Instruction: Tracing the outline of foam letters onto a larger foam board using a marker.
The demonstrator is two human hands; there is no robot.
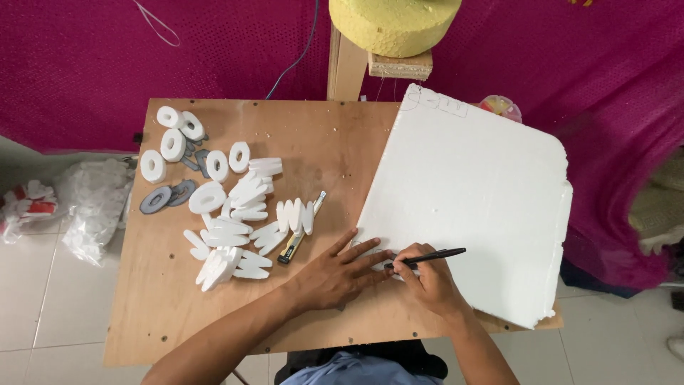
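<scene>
Fingers (399,265) of the right hand (427,281) pinch a black pen (427,257) at the white foam sheet's (470,207) near-left corner on the worktop (171,299), left hand (335,274) spread flat beside it; risk: the light sheet slides, skewing the line.

A large white foam sheet (467,207) with rounded corners lies flat, skewed, over the table's right half. A black pen (427,257) rests slanted at its near-left corner.

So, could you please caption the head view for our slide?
Right hand marks a white foam sheet with a black pen, left hand steadying beside it.
</scene>
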